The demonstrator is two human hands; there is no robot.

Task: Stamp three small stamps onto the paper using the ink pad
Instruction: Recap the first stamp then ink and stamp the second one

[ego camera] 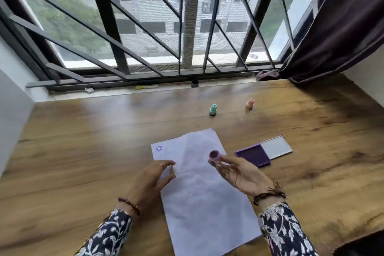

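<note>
A white paper [199, 183] lies on the wooden table, with one small blue round print [159, 148] near its far left corner. My right hand [239, 172] hovers over the paper's right edge and pinches a small pink-purple stamp [214, 156], whose dark inked face is turned up toward me. My left hand [153, 178] is at the paper's left edge, fingers pinched on a small clear piece [171, 169] that looks like a cap, though it is blurred. The open purple ink pad [252, 155] sits just right of the paper.
The ink pad's pale lid [276, 147] lies open behind it. A green stamp [213, 109] and an orange stamp [250, 103] stand farther back on the table [83, 141]. A barred window runs along the far edge and a dark curtain [342, 27] hangs at right.
</note>
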